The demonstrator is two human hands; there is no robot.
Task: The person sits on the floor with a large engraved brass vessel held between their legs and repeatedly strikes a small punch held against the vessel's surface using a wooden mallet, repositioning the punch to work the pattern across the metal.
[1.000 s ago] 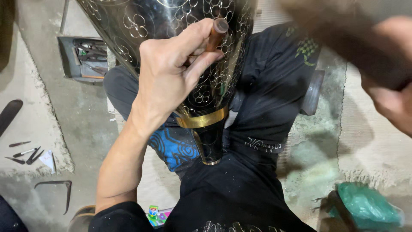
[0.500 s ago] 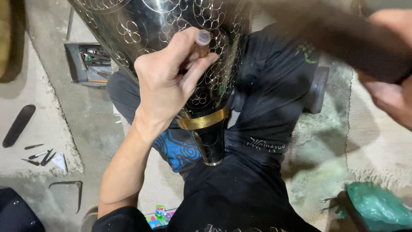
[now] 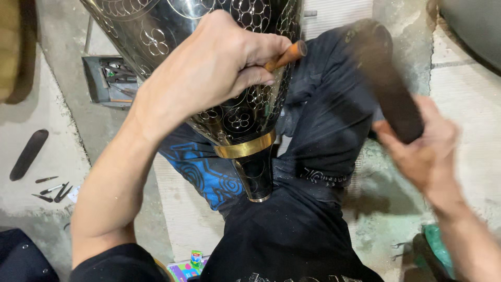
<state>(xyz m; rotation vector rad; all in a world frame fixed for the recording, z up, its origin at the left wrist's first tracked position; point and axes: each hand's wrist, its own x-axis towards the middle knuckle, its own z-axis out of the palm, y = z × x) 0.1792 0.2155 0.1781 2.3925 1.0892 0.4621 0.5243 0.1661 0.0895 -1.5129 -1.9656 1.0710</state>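
Left hand point(image 3: 209, 68) is pinching a wooden-handled chisel point(image 3: 286, 55) against an engraved metal vase point(image 3: 229, 117); right hand point(image 3: 425, 151), at 3 o'clock, is gripping a blurred dark mallet point(image 3: 383, 78)

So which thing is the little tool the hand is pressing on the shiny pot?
Find the big dark metal vase with engraved flowers, lying across the person's lap. The left hand is closed against its side, and poking out past the fingers is the tool. It is a short, round, orange-brown stick, unlike the wide dark mallet in the right hand.
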